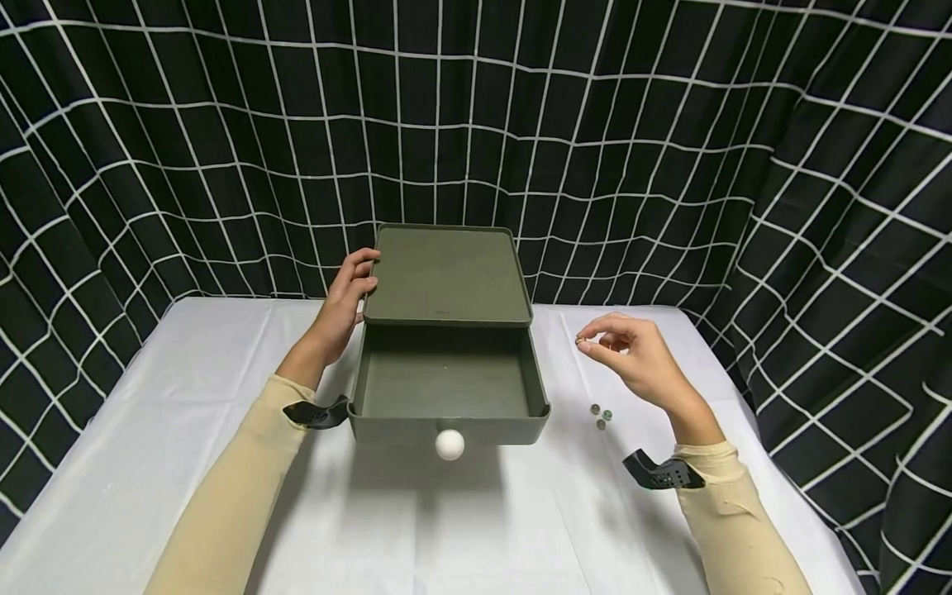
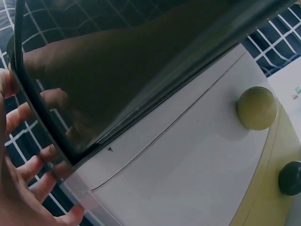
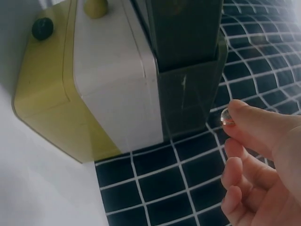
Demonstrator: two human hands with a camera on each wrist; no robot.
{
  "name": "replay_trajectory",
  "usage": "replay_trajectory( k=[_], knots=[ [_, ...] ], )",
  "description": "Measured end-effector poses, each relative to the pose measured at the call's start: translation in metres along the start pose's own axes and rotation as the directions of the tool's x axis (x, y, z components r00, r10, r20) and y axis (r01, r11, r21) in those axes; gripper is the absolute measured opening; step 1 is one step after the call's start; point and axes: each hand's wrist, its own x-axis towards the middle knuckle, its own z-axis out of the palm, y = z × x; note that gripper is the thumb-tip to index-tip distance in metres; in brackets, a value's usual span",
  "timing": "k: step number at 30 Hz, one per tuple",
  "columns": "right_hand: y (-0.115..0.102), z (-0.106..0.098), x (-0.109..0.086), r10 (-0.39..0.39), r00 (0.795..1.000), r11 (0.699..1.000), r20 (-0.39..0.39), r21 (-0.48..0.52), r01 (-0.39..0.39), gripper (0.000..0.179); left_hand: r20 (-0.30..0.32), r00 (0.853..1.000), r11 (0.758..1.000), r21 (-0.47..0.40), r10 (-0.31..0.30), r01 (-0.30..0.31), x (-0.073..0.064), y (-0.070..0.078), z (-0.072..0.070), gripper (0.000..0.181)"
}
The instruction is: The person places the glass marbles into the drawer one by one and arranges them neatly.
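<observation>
Your right hand [image 1: 636, 359] pinches a marble [image 3: 226, 117] right of the pulled-out drawer [image 1: 397, 430]; fingertip-only grip, so it could slip and roll. Your left hand [image 1: 342, 302] spreads against the box [image 1: 449, 274]; pushing hard might shift it.

No words or numbers can be read here. There is one tiny mark [image 1: 441, 313] on the flat top of the green box [image 1: 446, 273], by the middle of its front edge, too small to read.
</observation>
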Motion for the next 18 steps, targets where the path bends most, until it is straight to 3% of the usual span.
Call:
replay_trajectory(
  k=[18],
  knots=[
    [-0.027,0.009,0.005,-0.116,0.993,0.991,-0.011,0.068,0.117,0.014,-0.003,1.000,1.000,0.005,0.015,-0.015,0.001,0.000,0.002,0.047]
  ],
)
